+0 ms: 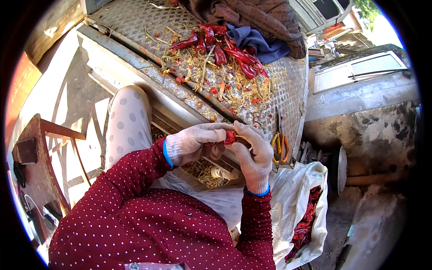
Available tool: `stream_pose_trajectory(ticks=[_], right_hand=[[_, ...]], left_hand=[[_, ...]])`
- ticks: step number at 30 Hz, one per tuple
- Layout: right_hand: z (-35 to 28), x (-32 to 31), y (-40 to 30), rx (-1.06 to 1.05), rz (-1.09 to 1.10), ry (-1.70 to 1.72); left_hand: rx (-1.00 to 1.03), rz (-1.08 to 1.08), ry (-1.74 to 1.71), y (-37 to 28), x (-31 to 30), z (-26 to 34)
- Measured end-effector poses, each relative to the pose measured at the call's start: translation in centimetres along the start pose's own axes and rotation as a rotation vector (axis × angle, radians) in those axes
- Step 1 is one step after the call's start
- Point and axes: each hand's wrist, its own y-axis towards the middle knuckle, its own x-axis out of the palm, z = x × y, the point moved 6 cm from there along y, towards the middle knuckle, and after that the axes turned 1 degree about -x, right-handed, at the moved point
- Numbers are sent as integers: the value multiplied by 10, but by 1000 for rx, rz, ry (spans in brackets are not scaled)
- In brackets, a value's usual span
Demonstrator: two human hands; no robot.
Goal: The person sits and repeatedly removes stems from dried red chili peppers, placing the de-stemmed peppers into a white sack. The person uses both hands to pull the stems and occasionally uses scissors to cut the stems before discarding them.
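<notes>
Both hands wear pale knitted work gloves and meet over the edge of a metal platform. My left hand (199, 140) grips a dried red chili pepper (230, 137), with its thumb along the near side. At the pepper's other end, the curled fingers and thumb of my right hand (254, 146) pinch it; a pale stem-like strip shows there. Much of the pepper is hidden by the gloves. Beyond the hands, several whole dried red peppers (219, 55) lie in a heap on the diamond-plate metal bed (290, 91), among scattered seeds, stems and red scraps.
Scissors with yellow and orange handles (280, 148) rest by the platform's corner. A white woven sack (287, 195) of red pepper pieces stands at the right. Brown cloth (249, 17) and blue-grey cloth (260, 44) lie behind the heap. A wooden stool (37, 162) is at the left.
</notes>
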Motion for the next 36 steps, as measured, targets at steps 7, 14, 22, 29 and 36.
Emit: stream_pose_trajectory(ticks=[7,14,22,29,36], right_hand=[[-8,1,2,-231,-8,-342],[0,14,-2,-123,41,-367],[38,28,-25,642,208,523],[41,38,-32,847,289,806],[36,33,-37,842,162,730]], left_hand=[[-31,14,127,3,0,-2],[-28,-2,303,4,1,-4],[16,64,462,-1,2,1],[100,94,394,-1,0,-1],[135,81,501,-6,11,5]])
